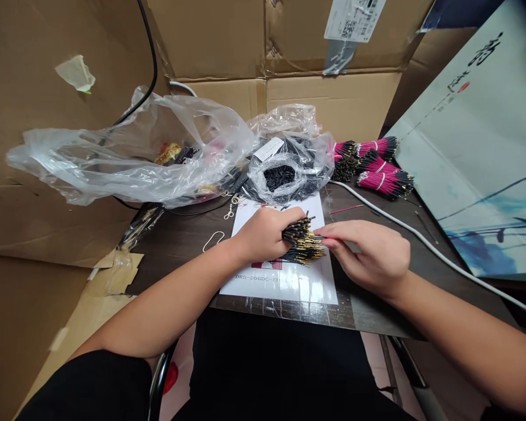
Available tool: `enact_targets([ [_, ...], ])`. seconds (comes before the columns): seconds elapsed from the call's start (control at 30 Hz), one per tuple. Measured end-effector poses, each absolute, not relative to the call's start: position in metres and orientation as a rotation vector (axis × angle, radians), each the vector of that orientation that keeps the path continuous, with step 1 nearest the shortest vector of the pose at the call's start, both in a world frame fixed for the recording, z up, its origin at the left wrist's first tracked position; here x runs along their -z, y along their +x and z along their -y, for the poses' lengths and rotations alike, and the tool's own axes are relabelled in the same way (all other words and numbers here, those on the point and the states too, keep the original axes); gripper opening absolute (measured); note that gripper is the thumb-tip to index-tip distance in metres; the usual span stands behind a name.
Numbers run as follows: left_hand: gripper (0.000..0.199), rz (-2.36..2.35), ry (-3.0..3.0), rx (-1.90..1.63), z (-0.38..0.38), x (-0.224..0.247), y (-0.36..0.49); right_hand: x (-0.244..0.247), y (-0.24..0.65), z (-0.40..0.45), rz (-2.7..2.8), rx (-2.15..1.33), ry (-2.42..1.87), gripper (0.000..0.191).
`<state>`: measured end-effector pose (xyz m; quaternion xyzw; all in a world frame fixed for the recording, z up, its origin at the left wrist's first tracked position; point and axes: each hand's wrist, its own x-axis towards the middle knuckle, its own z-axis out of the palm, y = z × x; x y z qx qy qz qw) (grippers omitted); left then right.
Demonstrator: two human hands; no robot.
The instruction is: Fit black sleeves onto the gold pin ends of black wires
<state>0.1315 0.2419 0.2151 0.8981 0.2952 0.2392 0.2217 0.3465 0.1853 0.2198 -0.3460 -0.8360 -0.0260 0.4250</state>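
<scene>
Fingers: my left hand (263, 234) is clamped round a dark bundle (300, 252), centre – my right hand (370, 251) pinches together at its edge, contents unclear.
Clear bag (318, 166): twelve o'clock, black pieces (279, 177) inside.
Pink bundles (379, 178): between one and two, banded, seemingly finished.
Gold ends (312, 241): many exposed – mine looks unfinished, unbanded; remainder uncountable.
</scene>
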Motion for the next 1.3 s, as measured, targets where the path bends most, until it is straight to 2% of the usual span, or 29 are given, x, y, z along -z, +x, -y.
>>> enact_targets([
  [0.23, 0.016, -0.854, 2.558, -0.645, -0.241, -0.211, 0.132, -0.214, 0.349, -0.186, 2.119, 0.201, -0.793, 0.02],
  [0.6, 0.015, -0.876, 2.643, -0.568, -0.24, -0.213, 0.136, -0.214, 0.347, -0.186, 2.118, 0.182, -0.77, 0.021],
  [0.9, 0.002, -0.84, 2.309, -0.657, -0.229, -0.216, 0.148, -0.205, 0.348, -0.186, 2.012, 0.308, -0.716, 0.036],
  [1.0, 0.004, -0.783, 2.197, -0.689, -0.226, -0.22, 0.15, -0.203, 0.348, -0.187, 2.053, 0.318, -0.698, 0.047],
  [1.13, 0.019, -0.802, 2.03, -0.695, -0.224, -0.225, 0.151, -0.201, 0.347, -0.186, 2.138, 0.365, -0.719, 0.06],
  [1.3, 0.025, -0.831, 1.837, -0.618, -0.224, -0.226, 0.149, -0.206, 0.346, -0.187, 2.08, 0.288, -0.832, 0.062],
])
